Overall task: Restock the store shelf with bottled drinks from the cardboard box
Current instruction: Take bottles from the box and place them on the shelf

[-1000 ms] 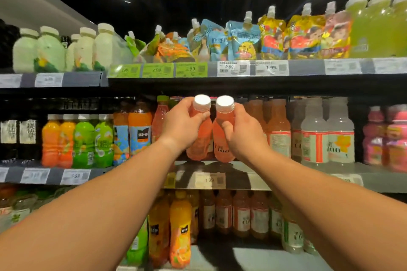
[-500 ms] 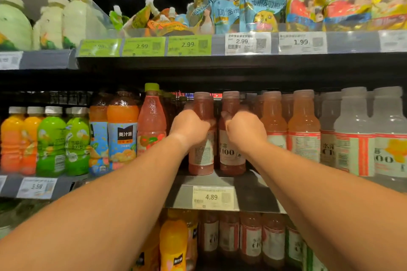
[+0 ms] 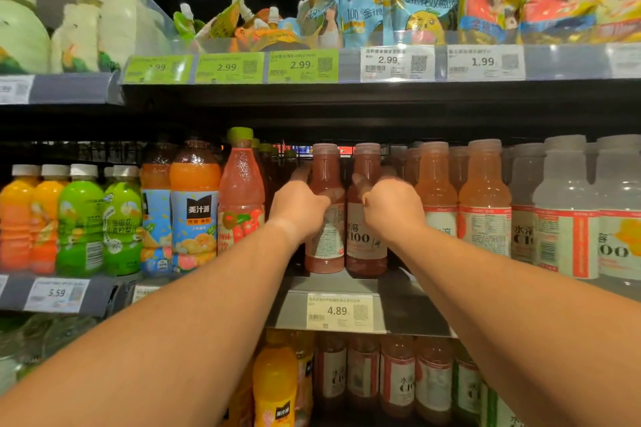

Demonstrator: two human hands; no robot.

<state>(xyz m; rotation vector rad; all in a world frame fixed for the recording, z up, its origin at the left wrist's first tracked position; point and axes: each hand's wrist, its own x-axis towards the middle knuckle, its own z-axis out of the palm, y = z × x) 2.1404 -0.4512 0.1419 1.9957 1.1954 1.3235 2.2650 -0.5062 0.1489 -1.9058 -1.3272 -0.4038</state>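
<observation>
While each hand (image 3: 299, 208) (image 3: 392, 210) grips one: two upright pink bottles (image 3: 326, 218) (image 3: 367, 218), white-labelled, capped.

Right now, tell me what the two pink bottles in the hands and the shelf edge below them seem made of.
Left pink bottle and right pink bottle: likely clear plastic, since the liquid shows through; matte labels, probably paper or film. Shelf edge: looks like grey painted metal with a dull sheen, though it could be plastic.
</observation>
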